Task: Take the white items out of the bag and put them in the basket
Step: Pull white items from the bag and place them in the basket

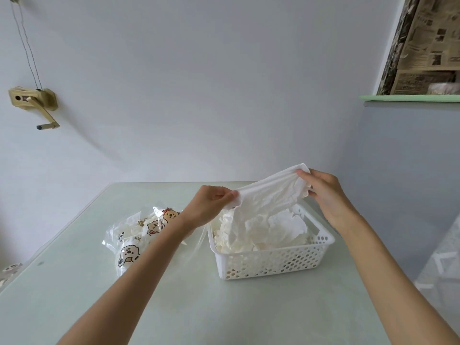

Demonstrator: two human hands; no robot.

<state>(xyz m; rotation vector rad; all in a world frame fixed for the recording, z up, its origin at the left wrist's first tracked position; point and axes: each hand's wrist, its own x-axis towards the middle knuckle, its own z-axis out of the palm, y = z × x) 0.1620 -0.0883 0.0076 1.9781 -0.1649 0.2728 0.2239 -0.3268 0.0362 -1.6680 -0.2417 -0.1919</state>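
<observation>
Head view, nearest ground: smooth, pale green glossy table, two bare forearms reaching across it. Middle left: clear crinkled plastic bag, printed with cartoon animals, lying slumped on its side, more white pieces visible through the film. Just right of the bag: white rectangular plastic basket, walls perforated with round holes, cut-out handle slot in the right end, heaped with soft, crumpled white items. Above the basket: thin white cloth, wrinkled, stretched between both hands, lower edge trailing down into the heap. Left hand pinching the cloth's lower left edge, fingers curled. Right hand gripping the raised right corner, thumb on top. Beyond: plain pale wall, brass-coloured crank fitting upper left, green shelf edge upper right.
</observation>
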